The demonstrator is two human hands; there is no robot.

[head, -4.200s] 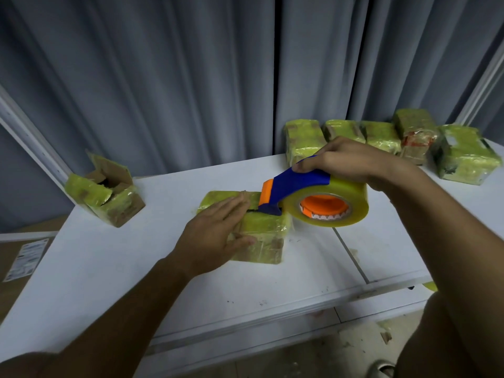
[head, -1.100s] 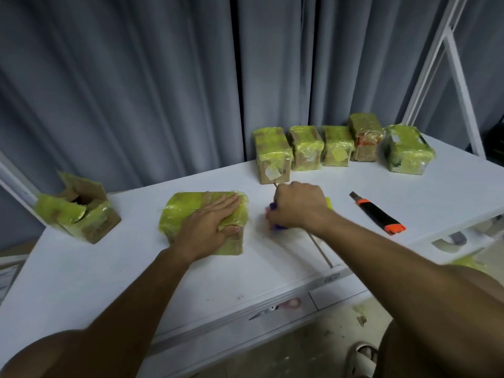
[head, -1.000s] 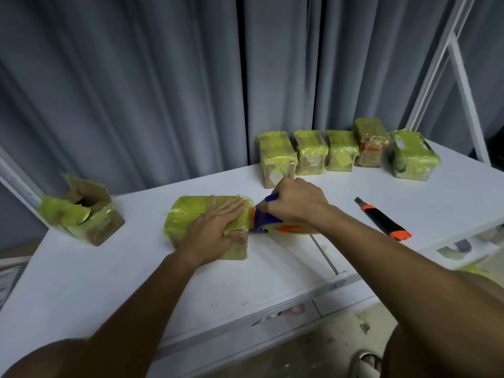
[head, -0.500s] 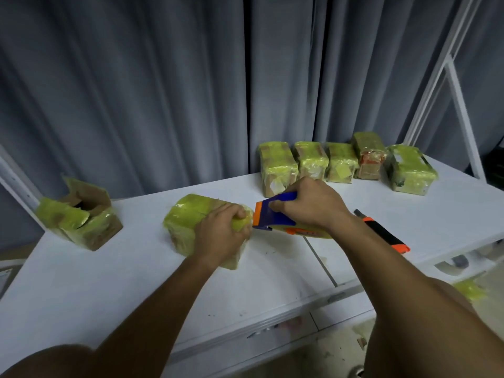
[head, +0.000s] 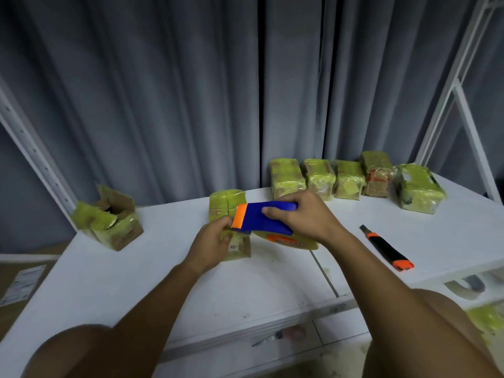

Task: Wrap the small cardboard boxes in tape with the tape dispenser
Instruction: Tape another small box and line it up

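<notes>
A small cardboard box point(head: 224, 204) wrapped in yellow-green tape stands on end at the middle of the white table point(head: 136, 279). My left hand point(head: 211, 242) grips its near lower side. My right hand point(head: 305, 216) holds the blue and orange tape dispenser point(head: 261, 219), whose orange edge lies against the box's right face. The yellow tape roll point(head: 289, 242) shows below the dispenser, partly hidden by my right hand.
Several taped boxes point(head: 351, 181) line the back of the table by the grey curtain. An open, partly taped box point(head: 109, 221) sits at the far left. A black and orange utility knife point(head: 386, 248) lies to the right. White rack posts point(head: 447, 105) rise at the right.
My left hand has tipped the box from lying flat up onto its end and now grips its near side. My right hand has kept the dispenser against the box's right face.
</notes>
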